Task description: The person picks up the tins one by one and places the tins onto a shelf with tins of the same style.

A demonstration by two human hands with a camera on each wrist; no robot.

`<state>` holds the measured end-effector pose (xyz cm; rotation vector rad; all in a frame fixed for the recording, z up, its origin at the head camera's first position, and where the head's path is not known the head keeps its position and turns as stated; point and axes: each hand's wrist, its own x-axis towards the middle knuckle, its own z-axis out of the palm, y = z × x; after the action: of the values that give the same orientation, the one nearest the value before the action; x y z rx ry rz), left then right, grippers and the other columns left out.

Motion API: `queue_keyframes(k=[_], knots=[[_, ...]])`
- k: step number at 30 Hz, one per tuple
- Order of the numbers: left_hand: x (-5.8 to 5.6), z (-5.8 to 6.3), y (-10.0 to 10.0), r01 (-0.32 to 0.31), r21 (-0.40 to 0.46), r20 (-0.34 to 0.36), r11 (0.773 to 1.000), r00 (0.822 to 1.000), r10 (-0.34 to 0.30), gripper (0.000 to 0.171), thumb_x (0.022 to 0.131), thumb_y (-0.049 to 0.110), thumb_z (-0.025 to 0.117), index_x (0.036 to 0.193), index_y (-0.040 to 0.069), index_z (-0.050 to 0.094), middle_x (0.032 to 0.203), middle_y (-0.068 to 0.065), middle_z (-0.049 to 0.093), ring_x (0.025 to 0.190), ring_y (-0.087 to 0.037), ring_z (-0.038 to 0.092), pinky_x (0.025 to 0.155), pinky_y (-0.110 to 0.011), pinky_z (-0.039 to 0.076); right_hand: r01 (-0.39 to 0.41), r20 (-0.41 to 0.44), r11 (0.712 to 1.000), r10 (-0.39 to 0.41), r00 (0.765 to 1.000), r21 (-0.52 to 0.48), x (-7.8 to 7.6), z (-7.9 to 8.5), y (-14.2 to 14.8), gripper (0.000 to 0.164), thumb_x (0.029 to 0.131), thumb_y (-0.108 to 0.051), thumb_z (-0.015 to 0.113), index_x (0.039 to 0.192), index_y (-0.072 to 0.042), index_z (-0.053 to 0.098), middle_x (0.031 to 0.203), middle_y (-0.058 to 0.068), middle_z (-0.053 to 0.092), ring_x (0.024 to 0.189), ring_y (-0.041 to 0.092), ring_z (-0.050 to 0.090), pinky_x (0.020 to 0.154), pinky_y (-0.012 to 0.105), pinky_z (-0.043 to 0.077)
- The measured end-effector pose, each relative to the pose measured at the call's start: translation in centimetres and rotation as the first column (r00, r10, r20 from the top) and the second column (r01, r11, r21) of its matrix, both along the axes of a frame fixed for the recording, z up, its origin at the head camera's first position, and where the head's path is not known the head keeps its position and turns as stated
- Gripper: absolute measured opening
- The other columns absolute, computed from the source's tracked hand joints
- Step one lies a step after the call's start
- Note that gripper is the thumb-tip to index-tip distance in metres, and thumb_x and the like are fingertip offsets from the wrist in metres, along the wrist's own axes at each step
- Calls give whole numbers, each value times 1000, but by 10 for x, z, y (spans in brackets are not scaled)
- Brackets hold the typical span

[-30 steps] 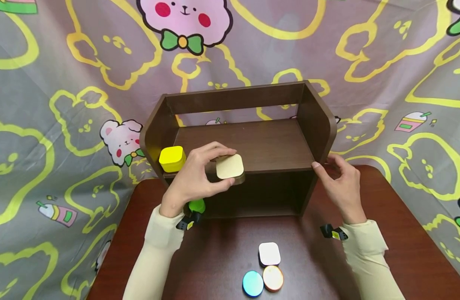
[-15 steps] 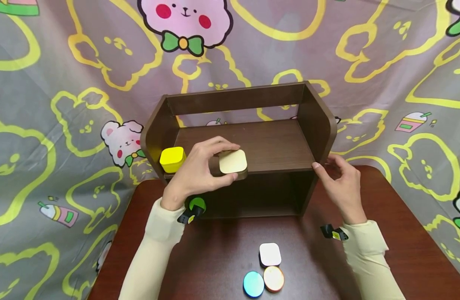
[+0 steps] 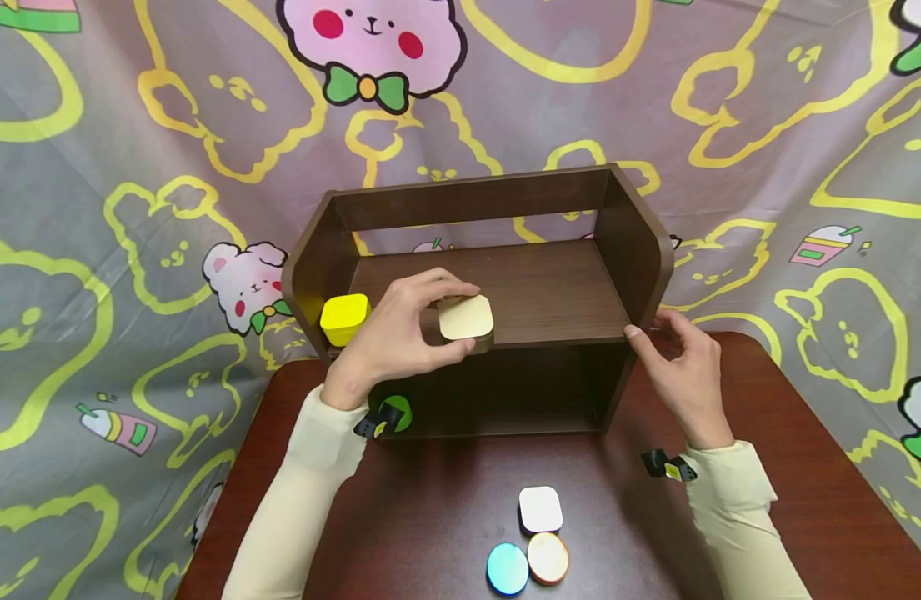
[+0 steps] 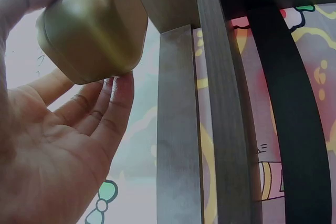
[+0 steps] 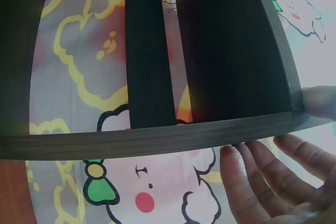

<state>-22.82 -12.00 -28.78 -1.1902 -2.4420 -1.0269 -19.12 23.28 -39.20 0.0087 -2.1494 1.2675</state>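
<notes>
My left hand (image 3: pixel 400 333) pinches a gold square tin (image 3: pixel 466 319) with rounded corners and a pale cream top. Thumb at the front and fingers behind hold it at the front edge of the upper board of a dark brown wooden shelf (image 3: pixel 535 283). In the left wrist view the gold tin (image 4: pixel 97 30) sits between thumb and fingertips, beside the shelf. Whether its base touches the board cannot be told. My right hand (image 3: pixel 685 367) grips the shelf's right side panel, thumb at the front edge. In the right wrist view its fingers (image 5: pixel 268 171) lie along the panel's outer side.
A yellow square tin (image 3: pixel 345 319) stands at the upper board's left end. A green round item (image 3: pixel 396 412), partly hidden by the left wrist camera, is low at the left. On the table (image 3: pixel 445 533) are a white square tin (image 3: pixel 540 508), a blue round tin (image 3: pixel 508 569) and an orange-rimmed round tin (image 3: pixel 548 558).
My left hand has carried the gold tin slightly up and to the right, closer in over the upper board. The right hand has kept its place on the side panel.
</notes>
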Motion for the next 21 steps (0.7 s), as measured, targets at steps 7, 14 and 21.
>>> queue_keyframes(k=[7, 14, 21], knots=[[-4, 5, 4, 10, -23, -25, 1000, 1000, -11, 50, 79, 25, 83, 126, 11, 72, 115, 2, 72, 99, -11, 64, 88, -33, 54, -13, -16, 1000, 13, 1000, -13, 0, 0, 0, 23, 89, -13, 80, 109, -2, 75, 90, -31, 63, 87, -14, 62, 77, 2, 47], [-9, 8, 5, 4, -42, -28, 999, 1000, -5, 51, 79, 27, 83, 127, 11, 72, 114, 1, 73, 99, -13, 64, 88, -33, 51, -14, -15, 1000, 14, 1000, -15, 0, -1, 0, 23, 90, -13, 79, 109, -1, 74, 90, -32, 62, 86, -13, 62, 78, 2, 47], [-12, 11, 4, -5, -56, -25, 998, 1000, 4, 52, 79, 27, 82, 127, 11, 72, 113, 0, 72, 100, -15, 62, 89, -41, 53, -11, -11, 1000, 11, 1000, -12, 0, 0, -1, 24, 90, -14, 79, 109, -2, 74, 90, -33, 61, 86, -13, 62, 77, 2, 47]])
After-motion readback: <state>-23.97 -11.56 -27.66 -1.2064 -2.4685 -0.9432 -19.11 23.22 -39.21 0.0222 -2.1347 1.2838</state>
